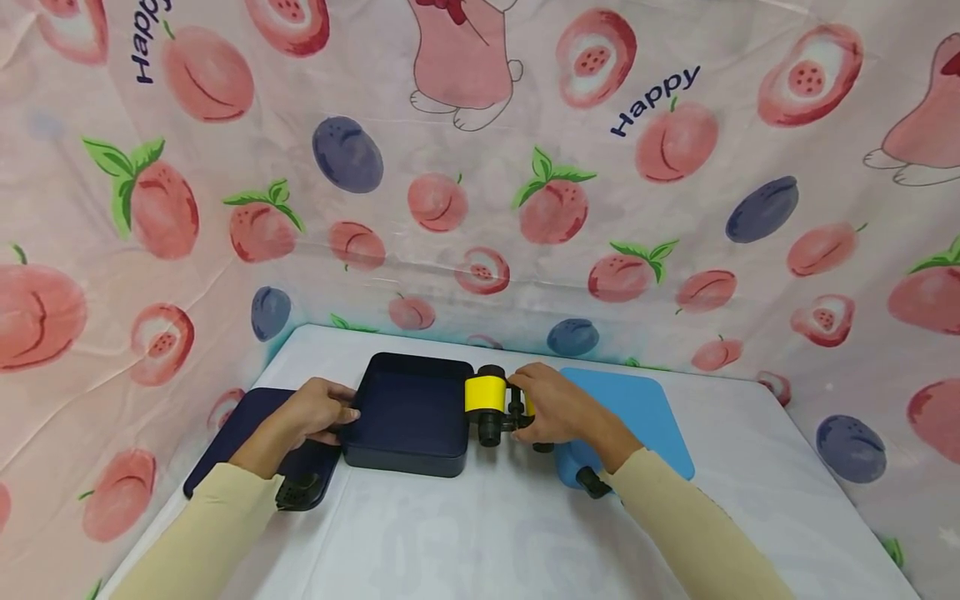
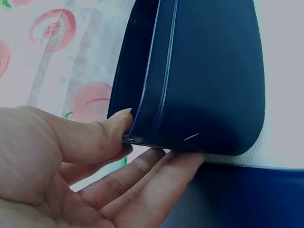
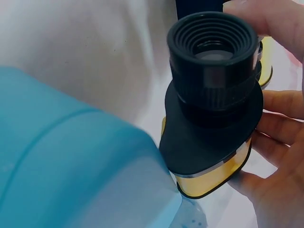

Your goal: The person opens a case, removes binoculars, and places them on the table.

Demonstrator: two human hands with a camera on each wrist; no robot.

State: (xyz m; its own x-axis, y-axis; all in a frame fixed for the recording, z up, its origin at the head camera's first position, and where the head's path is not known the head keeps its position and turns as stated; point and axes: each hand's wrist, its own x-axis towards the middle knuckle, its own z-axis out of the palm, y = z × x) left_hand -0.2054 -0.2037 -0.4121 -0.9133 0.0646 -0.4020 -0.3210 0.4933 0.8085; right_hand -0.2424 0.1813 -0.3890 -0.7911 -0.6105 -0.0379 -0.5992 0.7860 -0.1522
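Observation:
A dark navy rectangular box lies open side up on the table. My left hand pinches its left side, the thumb over the rim and the fingers against the outer wall; the left wrist view shows this grip on the box closely. Right beside the box's right wall are yellow and black binoculars. My right hand grips their right barrel, hiding much of it. In the right wrist view, one black eyepiece of the binoculars faces the camera, with the fingers around the far side.
A flat dark navy lid-like panel lies left of the box, partly under my left forearm. At the right is a light blue flat panel, with a rounded light blue object close by the binoculars. A fruit-print cloth hangs behind the white table.

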